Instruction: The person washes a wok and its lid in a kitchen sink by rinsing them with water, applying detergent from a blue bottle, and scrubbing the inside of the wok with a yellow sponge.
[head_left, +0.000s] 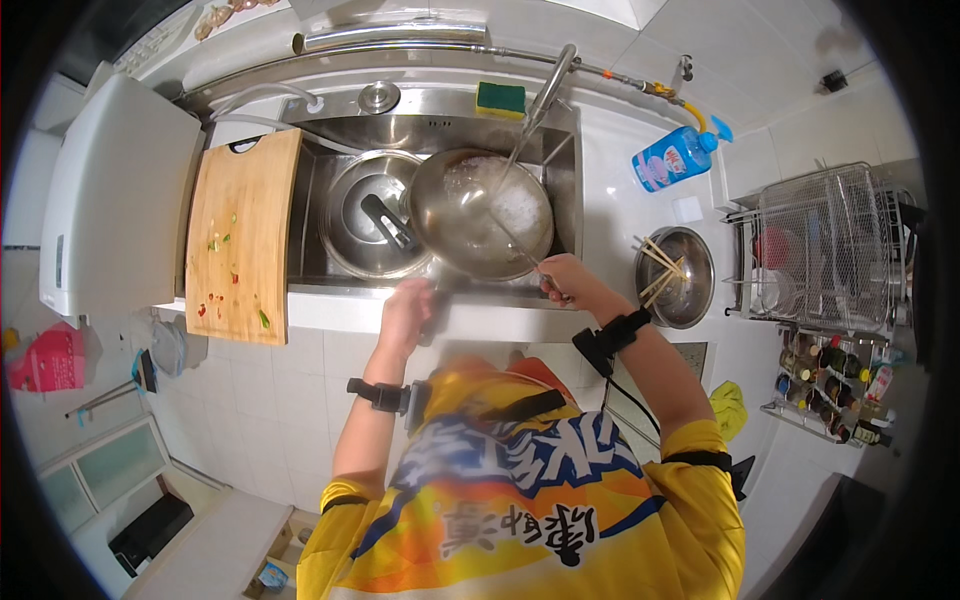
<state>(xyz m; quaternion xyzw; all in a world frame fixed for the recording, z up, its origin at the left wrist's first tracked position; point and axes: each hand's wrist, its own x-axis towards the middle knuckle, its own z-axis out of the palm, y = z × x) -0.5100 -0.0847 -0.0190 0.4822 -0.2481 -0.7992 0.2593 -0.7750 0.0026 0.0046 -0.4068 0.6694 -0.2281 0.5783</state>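
Note:
My right hand (571, 281) grips a long thin metal utensil handle (517, 244) at the sink's front edge. Its far end reaches into a metal wok (457, 232), where foam and water hide its head. From the faucet (553, 82) a stream runs into the wok, which sits tilted in the steel sink (307, 225). A dark slotted handle (384, 217) at the wok's left lies over a round steel pot (337, 240). My left hand (407, 315) is by the sink's front rim, fingers curled and blurred; nothing shows in it.
A wooden cutting board (247, 195) with vegetable scraps spans the sink's left end. Behind the sink lies a green-and-yellow sponge (501, 99). To the right are a blue pump bottle (671, 159), a steel bowl (701, 285) with chopsticks (660, 259), and a wire dish rack (817, 247).

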